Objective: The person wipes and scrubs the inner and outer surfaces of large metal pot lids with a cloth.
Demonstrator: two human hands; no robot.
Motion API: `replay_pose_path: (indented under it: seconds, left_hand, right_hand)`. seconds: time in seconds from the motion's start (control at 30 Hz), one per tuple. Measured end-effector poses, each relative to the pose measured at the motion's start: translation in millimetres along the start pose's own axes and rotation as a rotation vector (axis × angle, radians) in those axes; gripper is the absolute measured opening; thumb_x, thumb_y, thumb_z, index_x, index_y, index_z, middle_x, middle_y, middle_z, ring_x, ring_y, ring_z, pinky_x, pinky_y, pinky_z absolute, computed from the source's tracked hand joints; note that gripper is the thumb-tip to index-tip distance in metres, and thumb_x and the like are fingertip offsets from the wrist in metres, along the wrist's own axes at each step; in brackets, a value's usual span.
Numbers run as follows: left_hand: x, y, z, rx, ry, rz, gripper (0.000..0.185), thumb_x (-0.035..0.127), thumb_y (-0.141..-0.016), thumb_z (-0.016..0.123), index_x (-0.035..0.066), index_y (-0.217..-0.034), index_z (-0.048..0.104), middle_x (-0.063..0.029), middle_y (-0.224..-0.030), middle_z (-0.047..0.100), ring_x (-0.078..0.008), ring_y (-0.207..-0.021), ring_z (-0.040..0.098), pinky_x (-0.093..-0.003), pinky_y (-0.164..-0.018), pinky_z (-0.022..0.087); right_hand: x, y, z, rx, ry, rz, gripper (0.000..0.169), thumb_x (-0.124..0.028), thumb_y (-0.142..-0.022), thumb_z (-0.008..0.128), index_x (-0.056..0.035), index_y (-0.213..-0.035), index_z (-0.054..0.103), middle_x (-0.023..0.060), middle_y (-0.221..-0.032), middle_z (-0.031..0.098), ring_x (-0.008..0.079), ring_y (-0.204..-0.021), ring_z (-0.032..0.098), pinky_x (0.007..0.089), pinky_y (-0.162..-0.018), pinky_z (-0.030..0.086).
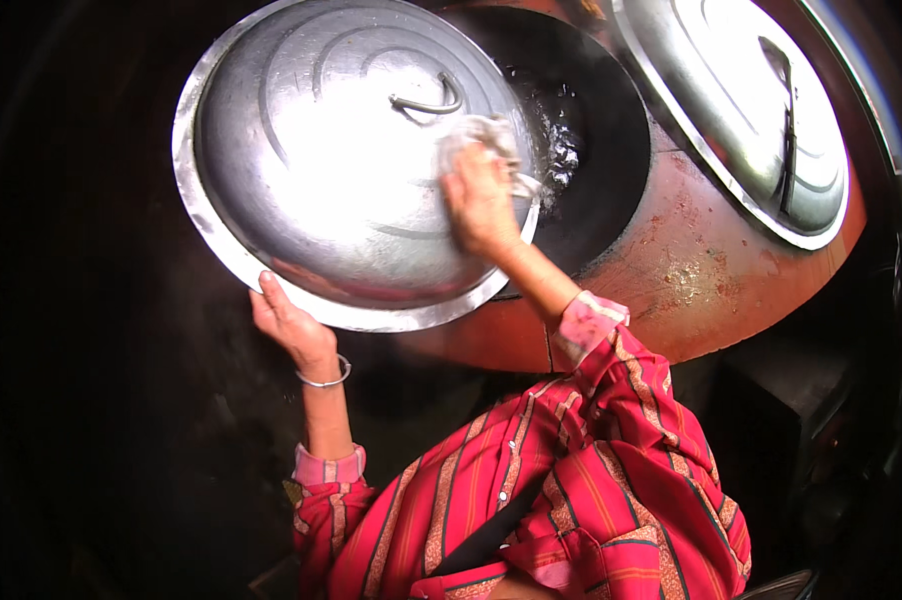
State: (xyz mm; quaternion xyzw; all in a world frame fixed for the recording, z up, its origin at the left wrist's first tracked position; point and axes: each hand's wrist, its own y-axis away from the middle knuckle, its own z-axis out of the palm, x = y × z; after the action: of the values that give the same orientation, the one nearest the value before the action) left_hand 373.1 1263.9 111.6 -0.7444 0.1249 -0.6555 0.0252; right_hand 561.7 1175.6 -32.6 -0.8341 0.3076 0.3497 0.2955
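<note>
A large domed metal lid (331, 202) with a curved handle (428, 105) is held tilted at the left side of a dark wok (601, 180). My left hand (293, 322) grips the lid's flat rim near its lower left, thumb on top and fingers hidden beneath. Pressed against the dome's right side, a pale crumpled cloth (481, 139) is bunched under my right hand (481, 199). Dark, rippling liquid (559, 146) shows in the wok beyond the lid's edge. The lid covers part of the wok opening.
Around the wok runs a reddish stove top (683, 277) with scattered food bits or stains. A second domed metal lid (751, 112) with a dark handle rests on it at the upper right. The surroundings at left and lower right are too dark to make out.
</note>
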Motion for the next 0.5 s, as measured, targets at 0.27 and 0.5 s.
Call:
replay_pose_path:
  seconds: [0.27,0.5]
  left_hand:
    - [-6,37,24,0.081,-0.574,0.041,0.044,0.031,-0.096,0.044,-0.011,-0.085,0.049,-0.0112,-0.072,0.055,-0.0190,-0.066,0.044,-0.0338,-0.063,0.040]
    - [-10,34,15,-0.204,-0.343,0.057,0.035,0.019,-0.092,0.049,-0.005,-0.117,0.049,-0.0121,-0.110,0.057,-0.0201,-0.095,0.056,-0.0323,-0.082,0.045]
  right_hand:
    - [-58,-5,-26,0.099,-0.172,-0.021,0.025,-0.007,-0.075,0.054,0.0017,-0.098,0.048,0.0226,-0.092,0.050,0.0388,-0.086,0.049,0.0469,-0.077,0.040]
    - [-124,-34,-62,0.046,-0.185,-0.526,0.053,-0.030,-0.072,0.068,-0.0147,-0.119,0.049,0.0078,-0.123,0.049,0.0241,-0.121,0.043,0.0555,-0.105,0.020]
